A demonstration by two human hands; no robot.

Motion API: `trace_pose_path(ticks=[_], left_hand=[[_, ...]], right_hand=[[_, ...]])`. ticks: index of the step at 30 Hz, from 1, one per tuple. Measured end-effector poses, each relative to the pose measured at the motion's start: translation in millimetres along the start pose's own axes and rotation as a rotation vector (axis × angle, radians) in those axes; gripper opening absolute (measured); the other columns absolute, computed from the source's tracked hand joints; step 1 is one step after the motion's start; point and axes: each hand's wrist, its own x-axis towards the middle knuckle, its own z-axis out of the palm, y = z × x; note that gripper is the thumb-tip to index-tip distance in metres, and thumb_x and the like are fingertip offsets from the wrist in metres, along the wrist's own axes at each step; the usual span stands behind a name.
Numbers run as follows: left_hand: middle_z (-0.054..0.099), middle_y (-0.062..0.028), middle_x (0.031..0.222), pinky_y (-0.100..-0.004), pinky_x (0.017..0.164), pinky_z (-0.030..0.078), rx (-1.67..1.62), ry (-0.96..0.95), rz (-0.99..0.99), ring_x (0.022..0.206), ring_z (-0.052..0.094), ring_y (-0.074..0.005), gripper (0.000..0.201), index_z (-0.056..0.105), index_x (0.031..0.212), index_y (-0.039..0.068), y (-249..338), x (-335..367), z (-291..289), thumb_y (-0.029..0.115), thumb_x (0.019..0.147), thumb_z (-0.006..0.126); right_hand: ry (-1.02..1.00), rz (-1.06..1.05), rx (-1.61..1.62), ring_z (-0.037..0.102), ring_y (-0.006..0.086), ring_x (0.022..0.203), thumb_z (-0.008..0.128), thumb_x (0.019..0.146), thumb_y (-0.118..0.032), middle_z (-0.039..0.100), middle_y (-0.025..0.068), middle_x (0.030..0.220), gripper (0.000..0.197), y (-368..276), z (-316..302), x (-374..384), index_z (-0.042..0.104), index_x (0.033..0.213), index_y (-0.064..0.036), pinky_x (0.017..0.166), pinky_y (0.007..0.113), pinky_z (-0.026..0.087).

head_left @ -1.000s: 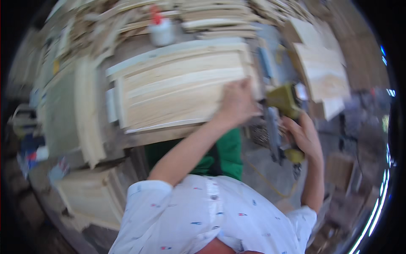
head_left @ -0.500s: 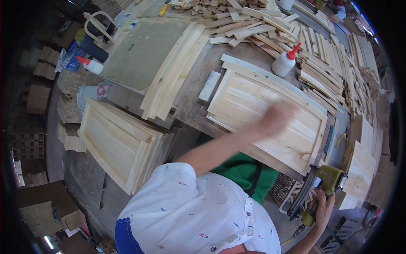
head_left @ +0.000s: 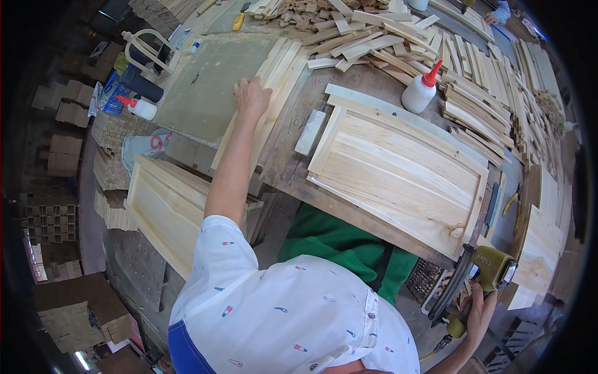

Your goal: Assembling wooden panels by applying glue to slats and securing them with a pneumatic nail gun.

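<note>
My left hand (head_left: pixel 251 98) is stretched out over a stack of long pale wooden strips (head_left: pixel 288 71), its fingers curled at the left edge of one strip. My right hand (head_left: pixel 478 311) grips the handle of an olive-green nail gun (head_left: pixel 492 267), held low at the bench's right front corner. Between the hands lies a wooden panel (head_left: pixel 398 177) with narrow strips framing its edges. A white glue bottle with a red nozzle (head_left: pixel 419 93) stands just behind the panel. Left of the panel rests a small whitish block (head_left: pixel 309 132).
Framed panels (head_left: pixel 165 209) are stacked at the left. Loose wood pieces (head_left: pixel 367 37) pile up at the back, with more strips (head_left: pixel 476 112) along the right. A second glue bottle (head_left: pixel 138 108) lies beside a dark cylinder (head_left: pixel 142 84). Another person's hand (head_left: pixel 500 14) shows far right.
My left hand has swung left from above the panel to the stack of long strips. My right hand still holds the nail gun in nearly the same place.
</note>
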Motion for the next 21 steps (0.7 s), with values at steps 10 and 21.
trace_pose_path(ticks=[10, 21], left_hand=[[0.064, -0.0225, 0.108, -0.0441, 0.093, 0.047, -0.244, -0.086, -0.226, 0.105, 0.060, -0.0364, 0.047, 0.064, 0.117, 0.004, -20, 14, 9, 0.030, 0.078, 0.067], [0.068, -0.0128, 0.084, -0.0333, 0.076, 0.052, -0.535, -0.151, -0.285, 0.078, 0.065, -0.0215, 0.035, 0.066, 0.116, 0.005, -13, 16, -41, 0.020, 0.085, 0.064]], right_hand=[[0.017, 0.018, 0.048, 0.048, 0.0084, 0.053, 0.057, 0.096, -0.019, 0.054, 0.0034, 0.082, 0.022, 0, 0, -1, 0.051, 0.107, -0.0005, 0.046, 0.024, 0.039], [-0.018, 0.044, 0.037, 0.049, 0.0089, 0.055, 0.057, 0.096, -0.016, 0.058, 0.0064, 0.091, 0.021, 6, -6, 1, 0.050, 0.107, 0.0004, 0.047, 0.024, 0.041]])
